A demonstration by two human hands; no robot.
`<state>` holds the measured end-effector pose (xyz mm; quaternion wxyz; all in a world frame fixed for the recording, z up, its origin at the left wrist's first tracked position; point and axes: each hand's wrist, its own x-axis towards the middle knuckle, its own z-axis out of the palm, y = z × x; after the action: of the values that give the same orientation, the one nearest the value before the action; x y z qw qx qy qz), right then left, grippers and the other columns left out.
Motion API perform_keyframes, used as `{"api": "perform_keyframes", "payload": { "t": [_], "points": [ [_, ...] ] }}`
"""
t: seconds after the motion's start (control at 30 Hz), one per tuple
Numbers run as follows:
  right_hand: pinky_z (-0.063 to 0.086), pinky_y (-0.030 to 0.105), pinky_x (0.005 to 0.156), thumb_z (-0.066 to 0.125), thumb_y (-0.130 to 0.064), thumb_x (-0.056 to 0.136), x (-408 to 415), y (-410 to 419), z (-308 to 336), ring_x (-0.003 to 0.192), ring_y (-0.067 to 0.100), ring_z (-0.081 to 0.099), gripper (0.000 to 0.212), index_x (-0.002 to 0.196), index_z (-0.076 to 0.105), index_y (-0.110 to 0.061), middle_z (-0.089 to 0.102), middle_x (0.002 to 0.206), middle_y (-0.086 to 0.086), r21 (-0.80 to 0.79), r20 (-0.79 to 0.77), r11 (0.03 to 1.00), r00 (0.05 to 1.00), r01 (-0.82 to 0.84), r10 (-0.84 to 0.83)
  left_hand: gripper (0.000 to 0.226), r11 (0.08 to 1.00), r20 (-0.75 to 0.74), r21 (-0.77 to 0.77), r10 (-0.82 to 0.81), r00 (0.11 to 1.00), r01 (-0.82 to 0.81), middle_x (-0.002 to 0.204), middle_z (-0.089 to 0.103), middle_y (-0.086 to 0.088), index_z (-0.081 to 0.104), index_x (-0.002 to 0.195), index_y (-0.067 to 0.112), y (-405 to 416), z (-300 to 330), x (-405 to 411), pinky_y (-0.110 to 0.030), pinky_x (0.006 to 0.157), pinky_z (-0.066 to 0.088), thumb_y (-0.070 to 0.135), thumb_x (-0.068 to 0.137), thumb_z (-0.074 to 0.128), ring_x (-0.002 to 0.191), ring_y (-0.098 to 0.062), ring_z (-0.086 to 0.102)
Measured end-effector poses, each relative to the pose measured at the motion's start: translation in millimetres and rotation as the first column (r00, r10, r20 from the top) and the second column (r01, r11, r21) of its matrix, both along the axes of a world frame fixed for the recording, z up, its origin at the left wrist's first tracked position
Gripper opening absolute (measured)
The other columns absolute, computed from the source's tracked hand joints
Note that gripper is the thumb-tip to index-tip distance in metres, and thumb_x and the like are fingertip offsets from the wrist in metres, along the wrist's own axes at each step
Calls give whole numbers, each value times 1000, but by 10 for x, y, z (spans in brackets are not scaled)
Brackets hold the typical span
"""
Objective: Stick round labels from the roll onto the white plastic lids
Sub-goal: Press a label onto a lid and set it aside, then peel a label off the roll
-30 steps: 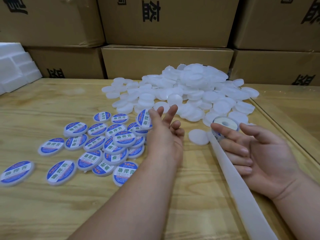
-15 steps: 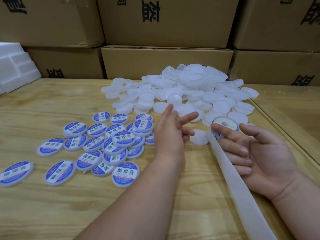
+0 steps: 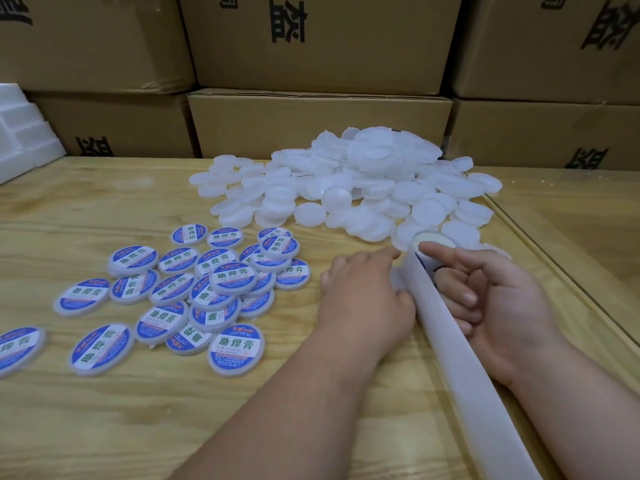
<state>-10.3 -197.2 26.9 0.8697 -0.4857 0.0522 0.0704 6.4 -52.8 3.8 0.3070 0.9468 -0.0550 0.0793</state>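
Note:
A big heap of blank white lids [image 3: 363,181] lies at the far middle of the wooden table [image 3: 104,427]. Several lids with blue round labels [image 3: 225,278] are spread out to the left. My left hand [image 3: 360,296] lies palm down, finger and thumb closing round one blank lid [image 3: 398,277], which is mostly hidden under it. My right hand [image 3: 502,306], palm up with curled fingers, holds the label roll [image 3: 433,240], its forefinger on top. The white liner strip [image 3: 460,358] runs from the roll between my hands to the bottom right.
Stacked cardboard boxes [image 3: 318,126] wall off the back of the table. White foam blocks [image 3: 24,140] sit at the far left. A raised seam [image 3: 554,271] runs diagonally along the table's right side.
My left hand dropped a labelled lid on the left group, then swung right and came down on the blank lid beside the roll. My right fingers curled in around the roll.

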Motion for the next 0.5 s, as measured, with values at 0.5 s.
{"api": "perform_keyframes", "payload": {
  "t": [0.5],
  "points": [
    [37,18,41,68,-28,95,-102,124,-30,41,8,45,29,76,63,-6,56,51,-4,-611,256,728,947,312,-192,39,897,38,-439,-44,998,56,95,47,14,62,113,43,32,10,49,-5,63,37,19,83,71,76,3,50]
  ]
}}
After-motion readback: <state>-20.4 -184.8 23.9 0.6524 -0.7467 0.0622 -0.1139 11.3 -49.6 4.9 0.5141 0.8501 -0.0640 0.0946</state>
